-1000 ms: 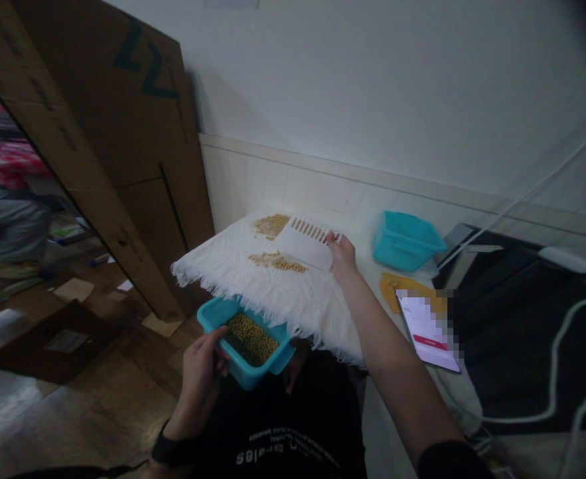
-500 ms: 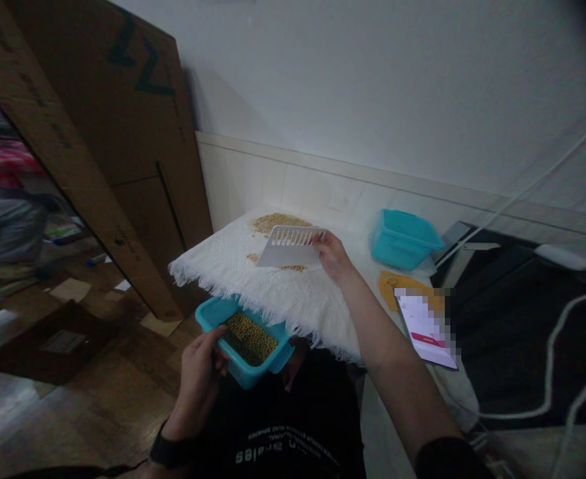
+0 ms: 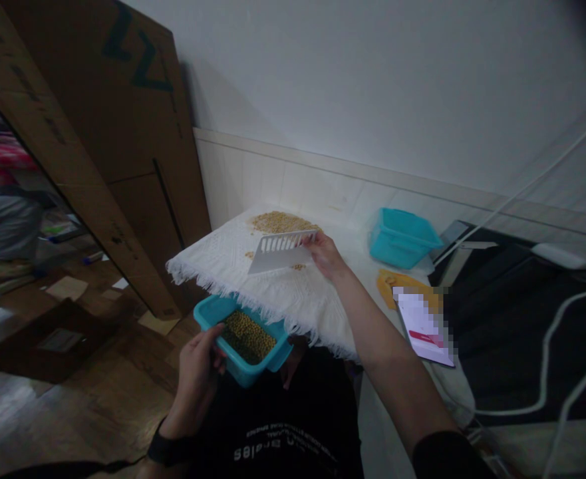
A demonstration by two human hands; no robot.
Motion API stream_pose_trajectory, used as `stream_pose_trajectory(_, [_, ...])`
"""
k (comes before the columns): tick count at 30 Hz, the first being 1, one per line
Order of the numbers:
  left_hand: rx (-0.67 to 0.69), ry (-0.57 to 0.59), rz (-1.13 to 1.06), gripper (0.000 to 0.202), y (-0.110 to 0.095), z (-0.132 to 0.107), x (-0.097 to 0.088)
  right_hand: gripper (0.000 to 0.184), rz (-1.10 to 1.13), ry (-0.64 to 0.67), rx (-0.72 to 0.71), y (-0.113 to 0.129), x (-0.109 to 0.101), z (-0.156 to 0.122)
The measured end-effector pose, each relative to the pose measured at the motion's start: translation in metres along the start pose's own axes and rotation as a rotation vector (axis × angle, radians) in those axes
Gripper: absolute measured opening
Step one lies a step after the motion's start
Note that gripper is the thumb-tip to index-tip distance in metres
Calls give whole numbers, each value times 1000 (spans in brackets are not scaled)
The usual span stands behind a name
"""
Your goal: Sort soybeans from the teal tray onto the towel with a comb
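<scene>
My left hand (image 3: 197,362) grips the near rim of a teal plastic tub (image 3: 207,311) half full of yellow beans (image 3: 247,336), held just below the fringed edge of a white cloth (image 3: 283,293) on the table. My right hand (image 3: 325,256) pinches a white slotted scraper (image 3: 277,253) by its right end, its blade resting on the cloth. A large pile of beans (image 3: 277,221) lies behind the scraper near the wall. A few loose beans (image 3: 298,267) show by the blade.
A second teal tub (image 3: 402,236) stands to the right on the table. A phone (image 3: 425,326) lies on an orange mat (image 3: 390,285). A big cardboard box (image 3: 98,133) leans at the left. White cables (image 3: 547,372) cross a dark surface at the right.
My right hand has dragged the scraper toward me and leftward across the cloth, pushing the small patch of beans along. The far pile is now uncovered. My left hand keeps the tub in place.
</scene>
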State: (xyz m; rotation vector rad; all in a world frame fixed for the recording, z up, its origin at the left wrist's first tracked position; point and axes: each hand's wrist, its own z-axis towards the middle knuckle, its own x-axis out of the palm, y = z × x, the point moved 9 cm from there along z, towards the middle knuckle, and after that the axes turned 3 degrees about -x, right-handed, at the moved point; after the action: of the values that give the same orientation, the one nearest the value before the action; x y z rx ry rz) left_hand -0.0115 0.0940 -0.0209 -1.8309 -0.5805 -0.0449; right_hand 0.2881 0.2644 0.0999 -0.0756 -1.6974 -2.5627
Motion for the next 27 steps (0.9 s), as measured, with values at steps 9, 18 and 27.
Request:
stream_pose_trajectory(9, [14, 4, 3, 33, 0, 0, -1, 29, 5, 68, -28, -4, 4, -2])
stream_pose_trajectory(18, [1, 3, 8, 33, 0, -3, 3, 32, -13, 55, -50, -3, 4, -4])
stream_pose_trajectory(27, [-29, 37, 32, 39, 7, -6, 9, 36, -37, 45, -43, 7, 16, -12])
